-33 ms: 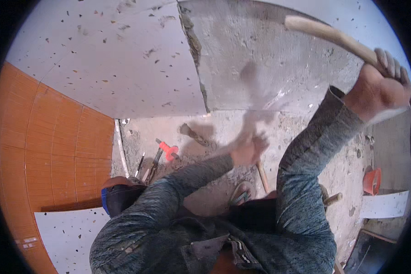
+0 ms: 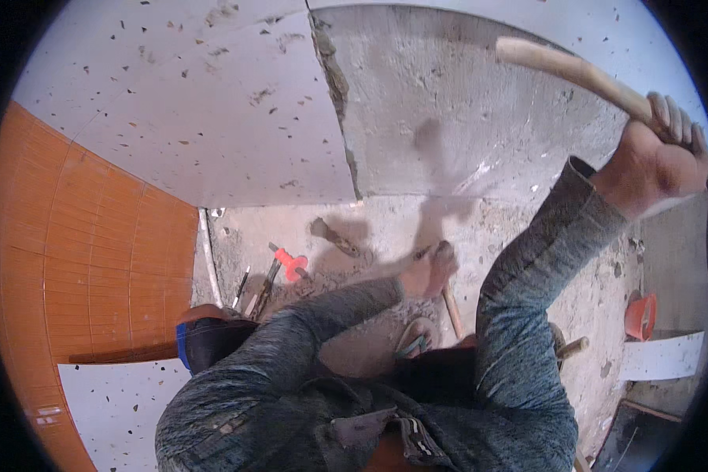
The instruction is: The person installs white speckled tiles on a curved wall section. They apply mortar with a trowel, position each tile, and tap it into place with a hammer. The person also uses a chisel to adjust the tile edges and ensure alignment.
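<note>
My right hand (image 2: 669,153), raised at the upper right, is wrapped round a long, slightly curved wooden tool handle (image 2: 566,67). One end of it points left across the bare wall. The tool's other end is lost at the dark picture rim. Lower and near the middle, my left hand (image 2: 431,271) has its fingers curled in, and nothing shows in it. Just below this hand another wooden handle (image 2: 453,313) stands at a slant. To its left on the floor lie a chisel with a red hand guard (image 2: 293,265) and a short brownish piece (image 2: 337,236).
Ahead, a speckled white wall panel (image 2: 212,118) ends in a ragged edge beside bare grey plaster (image 2: 448,102). Orange tiles (image 2: 94,236) cover the left wall. A red bucket (image 2: 641,316) and a white panel piece (image 2: 661,355) are at the right. A pale pipe (image 2: 209,256) rests near the tiles.
The fingers of my left hand, spread before, have curled in. My right hand and the wooden tool handle have shifted down very slightly.
</note>
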The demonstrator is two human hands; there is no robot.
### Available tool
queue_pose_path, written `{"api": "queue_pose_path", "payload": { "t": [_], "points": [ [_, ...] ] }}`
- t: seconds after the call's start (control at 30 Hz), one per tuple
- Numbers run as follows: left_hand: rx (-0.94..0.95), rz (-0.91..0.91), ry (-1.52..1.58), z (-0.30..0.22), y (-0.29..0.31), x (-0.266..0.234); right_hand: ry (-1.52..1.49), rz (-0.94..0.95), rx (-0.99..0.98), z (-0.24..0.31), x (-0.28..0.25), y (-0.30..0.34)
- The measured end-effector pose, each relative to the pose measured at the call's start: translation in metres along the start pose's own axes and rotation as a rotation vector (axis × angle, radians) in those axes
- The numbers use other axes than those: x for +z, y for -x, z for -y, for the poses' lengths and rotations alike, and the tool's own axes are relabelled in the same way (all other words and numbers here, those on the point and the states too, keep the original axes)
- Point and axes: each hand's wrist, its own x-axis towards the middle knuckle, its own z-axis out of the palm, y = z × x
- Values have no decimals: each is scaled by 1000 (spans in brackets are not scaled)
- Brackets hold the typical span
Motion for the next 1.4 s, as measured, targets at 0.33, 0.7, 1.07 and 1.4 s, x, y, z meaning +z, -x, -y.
{"api": "queue_pose_path", "payload": {
  "t": [0.33,0.7,1.07,1.4],
  "points": [
    [-185,-1342,2657,-1,-22,-1,334,-16,47,34,44,21],
    [243,-796,3552,-76,-1,101,393,3,265,45,49,-7],
    [-640,1075,3874,-107,126,401,309,-188,1009,6,34,119],
    [-510,1193,4052,-163,120,443,398,-108,959,-33,44,156]
  ]
}}
